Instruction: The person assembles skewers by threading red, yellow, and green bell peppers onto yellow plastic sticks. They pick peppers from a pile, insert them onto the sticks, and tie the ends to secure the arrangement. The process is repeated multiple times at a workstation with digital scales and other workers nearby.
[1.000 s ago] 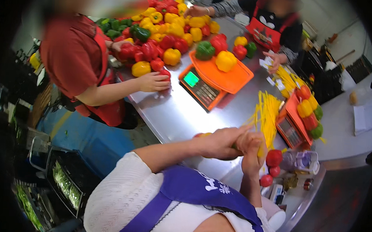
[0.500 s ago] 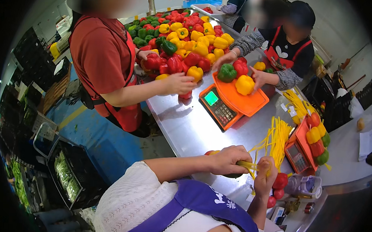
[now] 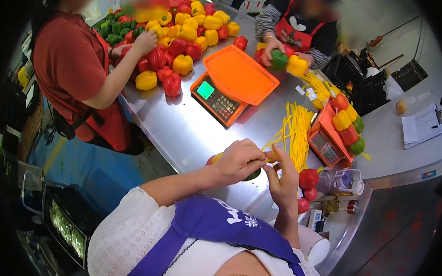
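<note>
In front of my body, my left hand [image 3: 240,161] is closed in a pinch on a thin yellow strap [image 3: 268,160]. My right hand [image 3: 284,180] meets it there, fingertips bent around the strap's other side. Below my left hand, mostly hidden, lie a red and yellow pepper [image 3: 214,159] and a green pepper [image 3: 253,175]. Just beyond my hands a loose bundle of yellow straps [image 3: 297,136] spreads over the metal table [image 3: 167,123]. Red peppers [image 3: 308,179] lie right of my right hand.
An orange scale [image 3: 241,74] stands mid-table; a second scale [image 3: 329,142] at right bears mixed peppers. A co-worker in red [image 3: 69,57] reaches into the pepper pile [image 3: 186,30]. Opposite, another person's hands hold a green pepper [image 3: 278,60] and a yellow pepper [image 3: 297,66]. A clear jug [image 3: 340,181] stands at right.
The co-worker opposite has lifted the peppers off the middle scale and moved them right. My hands have drawn the strap in, so less of it shows between them. The view has shifted.
</note>
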Tool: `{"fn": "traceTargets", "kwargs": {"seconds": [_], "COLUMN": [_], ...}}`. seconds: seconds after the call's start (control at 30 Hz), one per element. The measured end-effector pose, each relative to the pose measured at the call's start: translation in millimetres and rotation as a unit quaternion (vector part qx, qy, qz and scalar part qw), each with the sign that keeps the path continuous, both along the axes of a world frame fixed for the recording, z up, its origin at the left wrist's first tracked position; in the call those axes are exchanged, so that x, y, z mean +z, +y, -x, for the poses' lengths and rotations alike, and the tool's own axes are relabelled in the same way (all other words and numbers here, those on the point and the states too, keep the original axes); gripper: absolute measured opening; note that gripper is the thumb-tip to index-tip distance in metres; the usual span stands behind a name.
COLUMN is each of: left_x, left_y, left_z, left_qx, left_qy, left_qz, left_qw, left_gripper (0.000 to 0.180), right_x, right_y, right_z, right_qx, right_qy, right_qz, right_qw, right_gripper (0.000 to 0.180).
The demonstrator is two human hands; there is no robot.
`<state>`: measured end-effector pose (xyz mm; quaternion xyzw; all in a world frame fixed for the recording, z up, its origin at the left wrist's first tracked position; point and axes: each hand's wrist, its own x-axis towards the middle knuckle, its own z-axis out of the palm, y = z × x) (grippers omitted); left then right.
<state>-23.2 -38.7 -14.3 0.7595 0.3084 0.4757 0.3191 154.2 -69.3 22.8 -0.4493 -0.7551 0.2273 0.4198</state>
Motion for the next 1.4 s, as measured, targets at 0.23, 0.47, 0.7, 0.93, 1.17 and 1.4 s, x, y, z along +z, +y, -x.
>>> {"fn": "traceTargets", "kwargs": {"seconds": [0.23, 0.47, 0.7, 0.93, 1.17, 1.4], "left_x": [1, -5, 1, 16, 12, 10], "left_y": [0, 7, 7, 7, 10, 9], "left_z": [4, 2, 2, 6, 8, 9], "left_qx": [-0.034, -0.007, -0.018, -0.08, -0.064, -0.06], "left_qy": [-0.005, 0.015, 0.034, 0.06, 0.054, 0.067], "left_qz": [0.024, -0.005, 0.032, 0.08, 0.079, 0.066], "left_qw": [0.999, 1.0, 0.999, 0.992, 0.993, 0.994], "left_gripper": [0.007, 0.008, 0.009, 0.013, 0.01, 0.01], "right_x": [-9, -24, -11, -15, -15, -13], "right_y": [-1, 6, 6, 9, 6, 9], "right_z": [-22, -19, -1, -23, -19, -11], "right_qx": [0.009, 0.17, -0.049, 0.035, 0.139, -0.003], "right_qy": [0.182, 0.539, -0.049, 0.324, 0.493, 0.007], "right_qz": [0.21, 0.329, -0.042, 0.311, 0.292, -0.004], "right_qw": [0.961, 0.757, 0.997, 0.893, 0.808, 1.0], "right_gripper": [0.026, 0.027, 0.033, 0.013, 0.029, 0.039]}}
